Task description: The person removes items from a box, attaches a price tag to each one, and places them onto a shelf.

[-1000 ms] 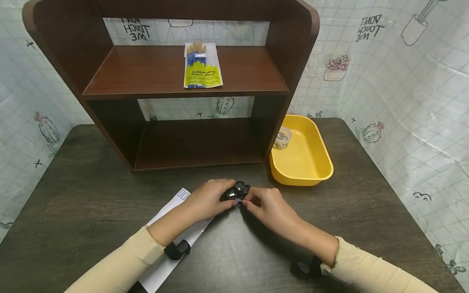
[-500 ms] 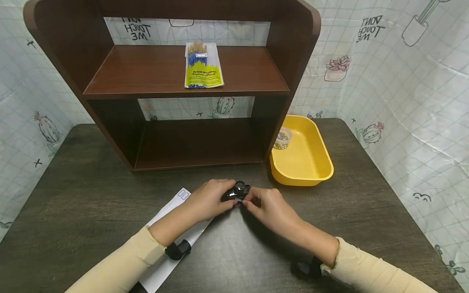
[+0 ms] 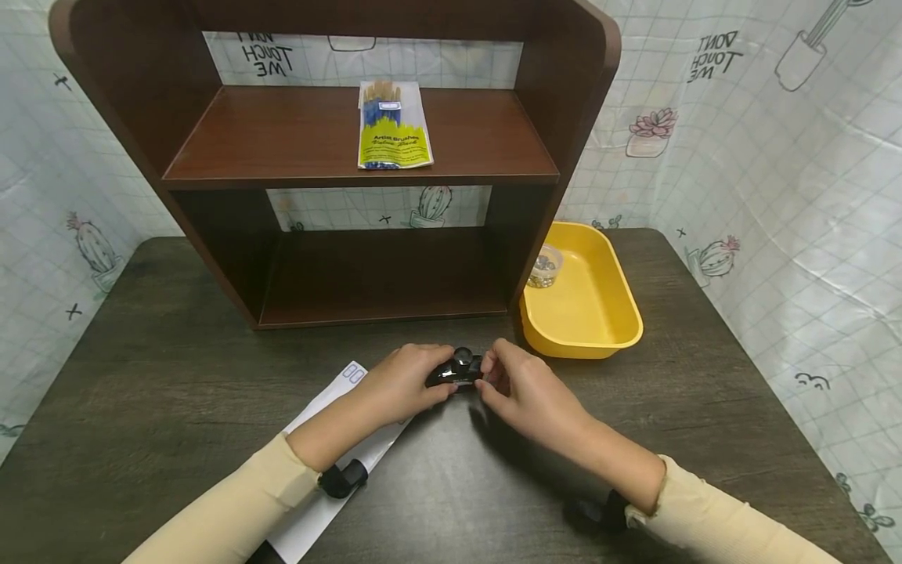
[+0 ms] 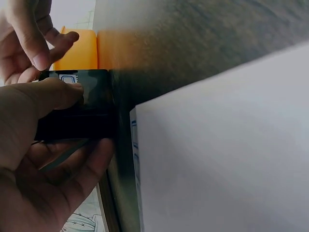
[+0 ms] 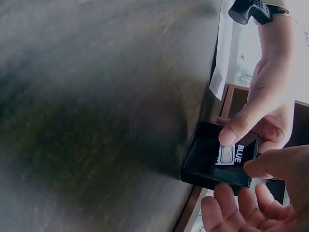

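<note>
My left hand [image 3: 398,384] grips a glossy black box-shaped bottle [image 3: 454,371] with a round dark cap. In the right wrist view, the bottle's face reads "BLUE", and a small white label [image 5: 226,155] with a blue border lies on it. The left thumb [image 5: 234,131] presses at the label's corner, while the other left fingers go behind the bottle. My right hand [image 3: 532,395] is at the bottle's right end, its fingers loosely bent and its thumb tip [image 5: 253,166] right at the edge. No item shows between its fingertips.
Under my left forearm lies a white sheet of labels [image 3: 348,380]. Behind the hands stands a brown shelf unit [image 3: 211,141], with a pack of artist brushes [image 3: 395,141] on its upper board. To the right, a yellow tray [image 3: 595,305] holds a clear round tub [image 3: 545,266].
The right hand has shifted slightly right and its fingers have risen from their earlier pinch at the label. The left hand keeps its grip on the bottle.
</note>
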`<state>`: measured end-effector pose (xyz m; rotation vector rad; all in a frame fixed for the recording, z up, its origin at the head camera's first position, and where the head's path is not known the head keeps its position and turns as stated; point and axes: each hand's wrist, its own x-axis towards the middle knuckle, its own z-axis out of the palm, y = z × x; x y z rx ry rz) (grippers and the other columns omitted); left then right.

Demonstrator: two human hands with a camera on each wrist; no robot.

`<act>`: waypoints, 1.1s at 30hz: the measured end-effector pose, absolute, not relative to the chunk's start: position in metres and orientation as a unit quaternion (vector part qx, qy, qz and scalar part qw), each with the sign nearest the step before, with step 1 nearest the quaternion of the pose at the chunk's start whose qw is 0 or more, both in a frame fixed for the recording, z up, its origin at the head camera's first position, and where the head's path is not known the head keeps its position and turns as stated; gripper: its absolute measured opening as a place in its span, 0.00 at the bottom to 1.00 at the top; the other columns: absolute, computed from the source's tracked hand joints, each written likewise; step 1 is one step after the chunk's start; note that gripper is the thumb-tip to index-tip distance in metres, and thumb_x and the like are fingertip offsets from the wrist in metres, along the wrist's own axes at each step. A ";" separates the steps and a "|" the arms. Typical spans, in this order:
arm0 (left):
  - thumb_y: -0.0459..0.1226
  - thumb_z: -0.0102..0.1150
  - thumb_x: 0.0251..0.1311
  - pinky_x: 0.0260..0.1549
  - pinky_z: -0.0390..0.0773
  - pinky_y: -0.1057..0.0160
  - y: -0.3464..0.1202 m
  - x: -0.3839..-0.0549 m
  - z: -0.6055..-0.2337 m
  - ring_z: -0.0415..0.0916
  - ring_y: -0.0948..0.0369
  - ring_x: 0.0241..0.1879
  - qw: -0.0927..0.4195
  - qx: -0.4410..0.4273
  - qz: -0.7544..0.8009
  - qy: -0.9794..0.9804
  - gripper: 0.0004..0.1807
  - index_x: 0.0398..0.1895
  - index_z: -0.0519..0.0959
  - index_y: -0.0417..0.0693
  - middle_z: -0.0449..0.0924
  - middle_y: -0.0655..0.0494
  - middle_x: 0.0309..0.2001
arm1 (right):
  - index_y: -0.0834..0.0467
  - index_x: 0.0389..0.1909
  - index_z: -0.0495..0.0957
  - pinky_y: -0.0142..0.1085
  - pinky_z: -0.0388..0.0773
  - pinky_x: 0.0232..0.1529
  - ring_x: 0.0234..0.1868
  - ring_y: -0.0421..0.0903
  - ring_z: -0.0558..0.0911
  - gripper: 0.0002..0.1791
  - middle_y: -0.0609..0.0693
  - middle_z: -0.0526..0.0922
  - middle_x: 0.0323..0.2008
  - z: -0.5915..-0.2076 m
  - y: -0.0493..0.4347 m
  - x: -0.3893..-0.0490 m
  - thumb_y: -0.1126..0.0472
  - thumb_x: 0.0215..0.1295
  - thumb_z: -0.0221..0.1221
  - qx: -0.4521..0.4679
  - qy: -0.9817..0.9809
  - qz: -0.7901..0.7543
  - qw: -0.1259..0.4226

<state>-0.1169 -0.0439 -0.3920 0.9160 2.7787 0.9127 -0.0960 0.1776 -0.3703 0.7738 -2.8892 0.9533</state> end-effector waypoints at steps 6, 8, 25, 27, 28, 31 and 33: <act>0.40 0.71 0.66 0.33 0.75 0.62 -0.044 -0.117 -0.392 0.74 0.62 0.33 0.043 0.297 0.300 0.906 0.09 0.40 0.78 0.50 0.84 0.60 0.39 | 0.58 0.50 0.74 0.36 0.82 0.43 0.40 0.44 0.81 0.21 0.50 0.80 0.44 -0.372 0.176 -0.102 0.63 0.61 0.74 0.260 -0.922 0.286 -0.011; 0.39 0.71 0.66 0.33 0.76 0.62 -0.044 -0.116 -0.392 0.75 0.62 0.34 0.043 0.297 0.301 0.905 0.09 0.41 0.79 0.50 0.85 0.59 0.39 | 0.58 0.53 0.75 0.37 0.83 0.44 0.41 0.45 0.82 0.23 0.50 0.82 0.46 -0.374 0.176 -0.104 0.62 0.61 0.74 0.263 -0.922 0.282 -0.019; 0.38 0.72 0.64 0.34 0.76 0.63 -0.044 -0.117 -0.394 0.75 0.62 0.34 0.044 0.294 0.320 0.900 0.09 0.41 0.80 0.49 0.86 0.59 0.41 | 0.59 0.50 0.78 0.42 0.87 0.49 0.48 0.49 0.89 0.17 0.53 0.88 0.47 -0.376 0.176 -0.113 0.65 0.64 0.72 0.292 -0.912 0.288 -0.030; 0.37 0.72 0.64 0.34 0.76 0.63 -0.044 -0.118 -0.394 0.76 0.62 0.34 0.046 0.294 0.324 0.898 0.09 0.41 0.80 0.49 0.86 0.58 0.41 | 0.60 0.51 0.78 0.43 0.87 0.50 0.48 0.50 0.90 0.17 0.53 0.89 0.47 -0.377 0.177 -0.113 0.65 0.65 0.71 0.296 -0.909 0.292 -0.035; 0.37 0.72 0.64 0.34 0.76 0.63 -0.045 -0.118 -0.394 0.76 0.62 0.34 0.047 0.294 0.325 0.898 0.10 0.42 0.80 0.49 0.86 0.58 0.41 | 0.60 0.51 0.78 0.43 0.87 0.49 0.48 0.51 0.90 0.17 0.53 0.89 0.48 -0.377 0.177 -0.114 0.66 0.65 0.71 0.298 -0.908 0.294 -0.036; 0.37 0.72 0.64 0.34 0.77 0.63 -0.045 -0.117 -0.394 0.76 0.62 0.35 0.050 0.294 0.329 0.896 0.10 0.43 0.80 0.48 0.86 0.57 0.42 | 0.59 0.51 0.78 0.43 0.87 0.49 0.48 0.51 0.91 0.17 0.53 0.90 0.47 -0.379 0.179 -0.115 0.66 0.65 0.71 0.303 -0.904 0.300 -0.038; 0.37 0.72 0.64 0.34 0.77 0.63 -0.045 -0.117 -0.395 0.76 0.62 0.35 0.051 0.294 0.334 0.894 0.10 0.44 0.80 0.48 0.86 0.57 0.42 | 0.59 0.51 0.78 0.43 0.87 0.49 0.47 0.50 0.91 0.17 0.53 0.90 0.47 -0.380 0.180 -0.116 0.66 0.64 0.72 0.304 -0.903 0.303 -0.038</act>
